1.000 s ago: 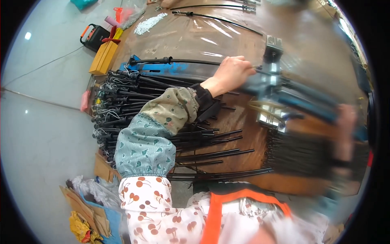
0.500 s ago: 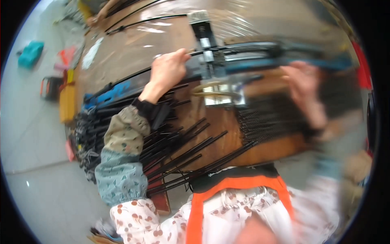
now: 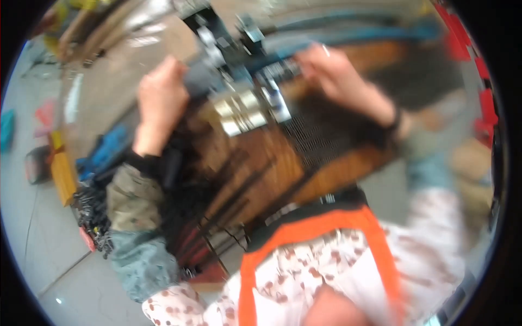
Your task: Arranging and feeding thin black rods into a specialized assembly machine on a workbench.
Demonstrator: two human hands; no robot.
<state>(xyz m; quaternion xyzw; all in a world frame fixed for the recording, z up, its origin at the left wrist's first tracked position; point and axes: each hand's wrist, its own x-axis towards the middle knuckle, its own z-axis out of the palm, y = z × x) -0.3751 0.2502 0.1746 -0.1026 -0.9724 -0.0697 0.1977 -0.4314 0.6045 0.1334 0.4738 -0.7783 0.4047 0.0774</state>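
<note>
The view is smeared by motion. My left hand (image 3: 162,100) is closed in a fist at the left of a metal clamping fixture (image 3: 215,46); whatever it grips is too blurred to make out. On the fixture's other side my right hand (image 3: 340,79) has its fingers curled together by the dark and blue bars; what they hold cannot be made out. A shiny metal block (image 3: 242,111) with brass-coloured parts sits at the fixture's near end, between the two hands. Many thin black rods (image 3: 236,187) lie near my left forearm.
Dark ribbed, spring-like pieces (image 3: 318,133) lie on the brown table (image 3: 272,157) at right. A blue piece (image 3: 106,152) lies at the left edge, beside black rod ends. A yellow block (image 3: 64,179) and a black-and-orange object (image 3: 38,165) are further left. Red pieces (image 3: 484,103) line the right.
The view has turned, and the fixture appears further left. My left hand has drawn away from the fixture to the left; my right hand has come in closer to it, fingers now curled.
</note>
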